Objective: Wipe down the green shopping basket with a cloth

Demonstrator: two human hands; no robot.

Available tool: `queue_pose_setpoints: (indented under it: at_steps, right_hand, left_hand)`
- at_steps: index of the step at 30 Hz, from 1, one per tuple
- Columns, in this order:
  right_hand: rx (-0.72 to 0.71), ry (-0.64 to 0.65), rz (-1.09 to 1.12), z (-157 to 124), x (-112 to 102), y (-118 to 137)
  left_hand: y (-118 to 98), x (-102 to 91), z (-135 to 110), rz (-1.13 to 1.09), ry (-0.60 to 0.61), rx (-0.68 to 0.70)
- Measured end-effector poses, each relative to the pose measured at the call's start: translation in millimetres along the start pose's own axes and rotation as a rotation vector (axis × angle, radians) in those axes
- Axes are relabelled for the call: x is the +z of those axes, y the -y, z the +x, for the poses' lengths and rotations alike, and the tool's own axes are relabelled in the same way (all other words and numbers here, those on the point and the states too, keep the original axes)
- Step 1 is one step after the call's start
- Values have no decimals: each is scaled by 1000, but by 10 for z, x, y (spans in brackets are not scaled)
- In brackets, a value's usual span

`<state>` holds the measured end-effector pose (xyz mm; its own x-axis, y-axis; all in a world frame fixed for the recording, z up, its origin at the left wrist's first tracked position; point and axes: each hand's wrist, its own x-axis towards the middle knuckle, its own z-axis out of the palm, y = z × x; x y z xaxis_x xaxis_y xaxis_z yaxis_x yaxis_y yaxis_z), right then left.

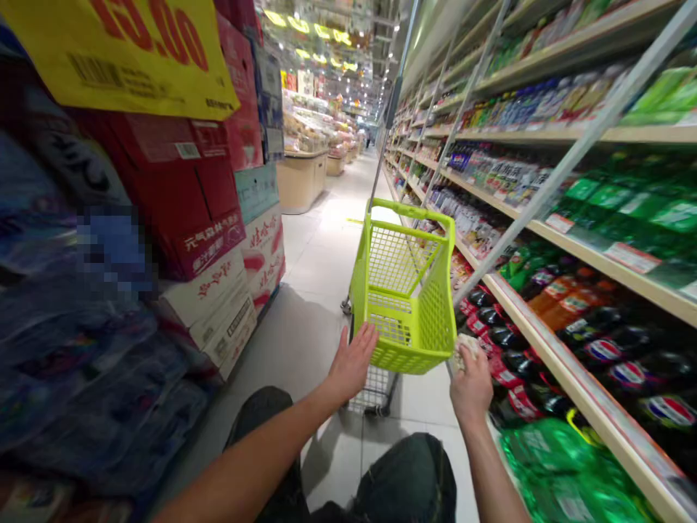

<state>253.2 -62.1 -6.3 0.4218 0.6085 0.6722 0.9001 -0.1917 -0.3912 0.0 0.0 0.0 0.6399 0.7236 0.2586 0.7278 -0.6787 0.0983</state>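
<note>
Supermarket aisle with a pale tiled floor (pixel 316 290) — soda shelves (pixel 577 378) just right of the grip, stacked cartons (pixel 218 290) well left. The left hand (pixel 353 359) lies flat and unclenched on the green basket (pixel 438 305), at its near wall. The right hand (pixel 471 385) is closed around a pale wad (pixel 467 347) at the near-right corner. Since the basket sits on casters, a steady flat palm seems wise.

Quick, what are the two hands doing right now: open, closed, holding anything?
Left hand: open, palm flat against the near wall of the green shopping cart.
Right hand: closed on a pale crumpled wad; what it is cannot be told.
</note>
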Motion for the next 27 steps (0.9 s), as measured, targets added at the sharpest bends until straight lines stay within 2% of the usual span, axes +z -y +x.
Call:
queue_pose_setpoints:
  at_steps: [4,6,8,11,13,15,19,21,27]
  right_hand:
    - [-194,103,180,-275,177,651]
    - [-296,162,262,-336,219,790]
    - [-314,158,280,-322,203,730]
    - [-184,36,186,-206,108,427]
    - [-117,-36,131,-154,68,319]
    - [-137,-18,146,-187,91,419]
    - [-352,167,300,-382,268,910]
    - [-396,185,321,-396,316,964]
    - [-216,-7,155,-129,191,452]
  left_hand:
    - [3,16,-8,6,-4,-11]
    - [22,10,-13,-3,-10,-7]
    - [42,4,-19,-14,-11,-3]
    - [46,16,-20,-11,-6,7]
    - [24,38,-17,7,-2,13]
    - [-4,56,-12,30,-3,1]
    - [-16,39,-9,55,2,-9]
    - [8,11,-10,58,15,14]
    - [41,-4,13,59,34,-12]
